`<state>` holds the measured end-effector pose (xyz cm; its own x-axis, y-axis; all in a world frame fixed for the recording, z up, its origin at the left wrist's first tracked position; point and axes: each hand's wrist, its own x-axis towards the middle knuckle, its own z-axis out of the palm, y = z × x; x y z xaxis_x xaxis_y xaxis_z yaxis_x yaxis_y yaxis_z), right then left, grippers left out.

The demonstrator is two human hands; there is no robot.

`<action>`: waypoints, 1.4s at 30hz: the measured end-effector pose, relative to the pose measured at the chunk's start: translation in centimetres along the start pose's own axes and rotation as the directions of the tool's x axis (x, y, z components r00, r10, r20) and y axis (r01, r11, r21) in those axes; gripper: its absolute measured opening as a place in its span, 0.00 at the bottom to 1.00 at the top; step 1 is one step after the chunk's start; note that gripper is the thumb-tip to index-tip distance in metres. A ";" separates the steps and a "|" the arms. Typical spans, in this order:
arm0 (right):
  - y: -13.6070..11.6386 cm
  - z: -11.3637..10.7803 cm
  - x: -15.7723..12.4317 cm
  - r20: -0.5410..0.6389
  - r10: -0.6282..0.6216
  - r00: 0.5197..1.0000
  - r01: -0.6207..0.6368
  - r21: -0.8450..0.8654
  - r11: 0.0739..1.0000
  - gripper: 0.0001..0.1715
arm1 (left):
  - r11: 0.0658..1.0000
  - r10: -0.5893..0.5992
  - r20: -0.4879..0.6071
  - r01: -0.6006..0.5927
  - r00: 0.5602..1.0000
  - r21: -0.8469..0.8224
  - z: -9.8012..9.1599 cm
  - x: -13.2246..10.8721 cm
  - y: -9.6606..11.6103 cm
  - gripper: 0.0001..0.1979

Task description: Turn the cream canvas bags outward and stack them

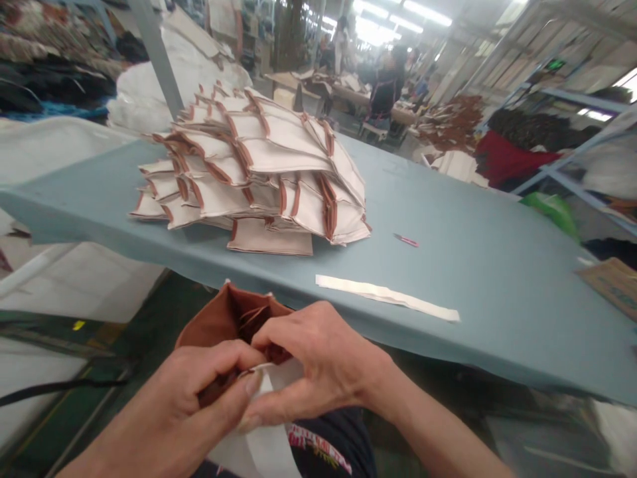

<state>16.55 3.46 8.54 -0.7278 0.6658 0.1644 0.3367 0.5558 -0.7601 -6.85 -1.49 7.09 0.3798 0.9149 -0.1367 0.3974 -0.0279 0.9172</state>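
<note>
My left hand is closed, thumb against fingers, on a brown and white sewn fabric piece held in front of the table edge. My right hand pinches the same piece close beside it, and the two sets of fingertips nearly meet. White cloth hangs below the fingers over dark clothing. The brown part stands open like a pouch, with folds inside. What lies directly under the fingertips is hidden. On the table ahead rests a flat white strip.
A tall pile of cream pieces with brown edges covers the left of the blue-green table. A small pink-handled cutting tool lies right of it. Cardboard is at the right edge. People and fabric heaps are farther back.
</note>
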 end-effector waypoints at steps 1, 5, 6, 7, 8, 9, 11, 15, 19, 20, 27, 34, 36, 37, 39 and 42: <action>-0.3 -0.2 -0.3 0.014 0.031 0.999 -0.030 -0.025 0.999 0.30 | 1.000 0.000 -0.009 0.000 1.000 0.007 0.1 -0.1 0.3 0.17; -1.3 -0.4 -0.8 0.004 0.104 0.995 -0.104 -0.021 0.994 0.32 | 0.997 -0.040 -0.111 0.047 0.993 0.061 0.4 0.2 2.0 0.16; -1.5 -0.3 -0.7 -0.007 0.111 0.994 -0.112 -0.018 0.994 0.31 | 0.996 -0.044 -0.132 0.053 0.990 0.069 0.4 0.3 2.3 0.15; -1.7 -0.2 -0.6 -0.018 0.118 0.993 -0.118 -0.019 0.993 0.29 | 0.996 -0.043 -0.142 0.054 0.989 0.075 0.3 0.5 2.3 0.15; -1.8 -0.1 -0.4 -0.029 0.124 0.992 -0.125 -0.022 0.992 0.28 | 0.996 -0.034 -0.136 0.045 0.990 0.078 0.2 0.7 2.2 0.14; -1.9 0.0 -0.2 -0.040 0.133 0.990 -0.134 -0.021 0.991 0.26 | 0.996 -0.020 -0.118 0.030 0.993 0.084 0.1 0.8 2.0 0.14; -1.9 0.2 0.1 -0.060 0.164 0.985 -0.164 0.008 0.986 0.25 | 0.995 0.016 -0.078 -0.008 0.997 0.100 -0.3 1.0 1.1 0.16; -0.9 0.6 0.0 0.020 0.278 0.960 -0.273 0.281 0.920 0.33 | 0.994 0.029 -0.044 -0.024 0.999 0.111 -0.7 0.9 -0.7 0.18; 0.8 0.8 -0.7 0.163 0.301 0.939 -0.342 0.511 0.788 0.41 | 0.987 0.057 -0.040 -0.050 0.998 0.155 -0.8 0.5 -1.8 0.14; 1.1 0.8 -0.9 0.171 0.288 0.942 -0.335 0.511 0.792 0.40 | 0.984 0.072 -0.034 -0.066 0.997 0.165 -0.8 0.4 -2.0 0.13; 0.7 0.0 -2.2 0.089 0.132 0.987 -0.149 0.229 0.962 0.23 | 0.975 0.172 -0.026 -0.166 0.985 0.148 -0.4 0.1 -2.1 0.11; -0.7 -0.5 -2.6 0.088 0.098 0.991 -0.106 0.095 0.990 0.20 | 0.961 0.228 -0.021 -0.222 0.973 0.164 0.3 -0.3 -1.2 0.13; -0.5 -0.5 -2.5 0.084 0.126 0.988 -0.138 0.145 0.980 0.21 | 0.921 0.346 -0.041 -0.332 0.937 0.203 0.6 -0.7 -1.7 0.11; -0.4 -0.4 -2.5 0.083 0.146 0.986 -0.159 0.185 0.970 0.22 | 0.900 0.395 -0.066 -0.371 0.916 0.228 0.7 -0.9 -2.1 0.13; -0.1 -0.3 -2.3 0.098 0.185 0.978 -0.206 0.292 0.934 0.22 | 0.868 0.458 -0.099 -0.419 0.884 0.267 0.7 -1.4 -3.0 0.17; 0.1 0.1 -1.9 0.136 0.245 0.960 -0.280 0.455 0.845 0.24 | 0.874 0.443 -0.018 -0.427 0.896 0.231 -0.1 -1.4 -4.3 0.17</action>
<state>17.91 2.17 8.12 -0.6975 0.7076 -0.1132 0.2161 0.0570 -0.9747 -9.22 -2.64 3.36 0.5018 0.8149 0.2901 0.3780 -0.5082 0.7738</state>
